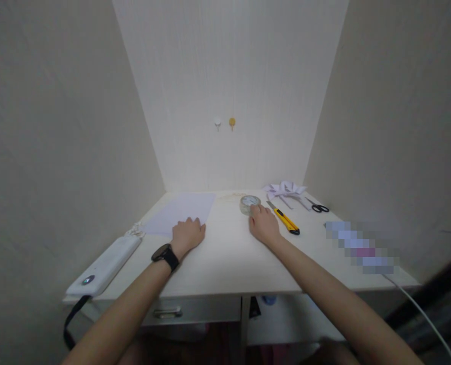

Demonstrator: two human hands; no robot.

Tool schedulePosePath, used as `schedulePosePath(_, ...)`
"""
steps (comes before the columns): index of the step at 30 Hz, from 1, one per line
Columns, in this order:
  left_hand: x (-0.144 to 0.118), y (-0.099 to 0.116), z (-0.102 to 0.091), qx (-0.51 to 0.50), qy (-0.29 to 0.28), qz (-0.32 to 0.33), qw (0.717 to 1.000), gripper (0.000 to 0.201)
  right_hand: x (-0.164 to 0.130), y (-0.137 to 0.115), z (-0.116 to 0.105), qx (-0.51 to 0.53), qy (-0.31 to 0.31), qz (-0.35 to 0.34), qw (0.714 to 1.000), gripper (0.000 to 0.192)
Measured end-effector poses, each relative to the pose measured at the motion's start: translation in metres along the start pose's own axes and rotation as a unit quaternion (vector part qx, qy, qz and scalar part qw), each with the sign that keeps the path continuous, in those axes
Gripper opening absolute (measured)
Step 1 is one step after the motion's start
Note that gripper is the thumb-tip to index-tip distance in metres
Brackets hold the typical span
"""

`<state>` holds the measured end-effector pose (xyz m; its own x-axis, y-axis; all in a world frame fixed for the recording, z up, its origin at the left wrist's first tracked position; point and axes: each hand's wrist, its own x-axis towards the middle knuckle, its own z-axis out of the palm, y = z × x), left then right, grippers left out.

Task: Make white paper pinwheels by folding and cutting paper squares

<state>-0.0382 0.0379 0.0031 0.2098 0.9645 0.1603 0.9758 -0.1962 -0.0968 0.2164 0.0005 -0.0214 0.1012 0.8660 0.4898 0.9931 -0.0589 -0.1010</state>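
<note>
My left hand (188, 236), with a black watch (165, 255) on its wrist, rests on the desk in a loose fist. It lies at the near right corner of a white sheet of paper (180, 210) and overlaps it. My right hand (264, 224) rests on the desk with its fingers curled. Its fingertips are at the near edge of a roll of clear tape (249, 203) and seem to touch it, though not wrapped round it. Just right of that hand lies a yellow utility knife (285, 220) with its blade showing.
Folded white paper (285, 189) and black-handled scissors (320, 208) lie at the back right. A white oblong device (106, 266) with a black strap sits at the left edge. A blurred-out object (358, 247) with a white cable (419, 309) is at right. Walls enclose the desk.
</note>
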Motion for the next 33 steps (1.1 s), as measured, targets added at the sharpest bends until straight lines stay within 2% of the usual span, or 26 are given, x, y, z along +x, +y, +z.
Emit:
schedulePosePath(4,0.005,0.010,-0.007,-0.016,-0.023,-0.027,0.999,0.052,-0.009,-0.004,-0.003,-0.029,0.024,0.022,0.999,0.051)
schedulePosePath(6,0.010,0.008,-0.012,-0.023,-0.056,-0.002,0.998,0.050,-0.012,0.003,-0.005,-0.054,0.040,0.052,0.996,0.051)
schedulePosePath(9,0.018,0.002,-0.020,-0.013,-0.121,0.069,0.990,0.049,-0.017,0.022,-0.008,-0.083,0.038,0.104,0.990,0.045)
schedulePosePath(12,0.020,-0.002,-0.030,0.011,-0.132,0.086,0.987,0.049,-0.021,0.040,-0.008,-0.086,0.029,0.151,0.984,0.039)
schedulePosePath(17,0.007,0.001,-0.039,0.049,-0.077,0.110,0.990,0.039,-0.021,0.054,-0.006,-0.065,0.008,0.198,0.978,0.034)
schedulePosePath(23,-0.007,-0.005,-0.030,0.042,-0.025,0.124,0.991,0.037,-0.017,0.057,-0.006,-0.047,-0.032,0.213,0.975,0.032)
schedulePosePath(26,-0.009,-0.013,-0.025,0.038,0.025,0.127,0.991,0.036,-0.016,0.060,-0.005,-0.032,-0.046,0.215,0.975,0.032)
schedulePosePath(29,-0.006,-0.021,-0.023,0.008,0.063,0.117,0.991,0.033,-0.015,0.062,-0.003,-0.026,-0.050,0.221,0.974,0.031)
schedulePosePath(33,0.000,-0.029,-0.021,-0.073,0.086,0.099,0.989,0.026,-0.014,0.063,-0.002,-0.022,-0.052,0.226,0.973,0.031)
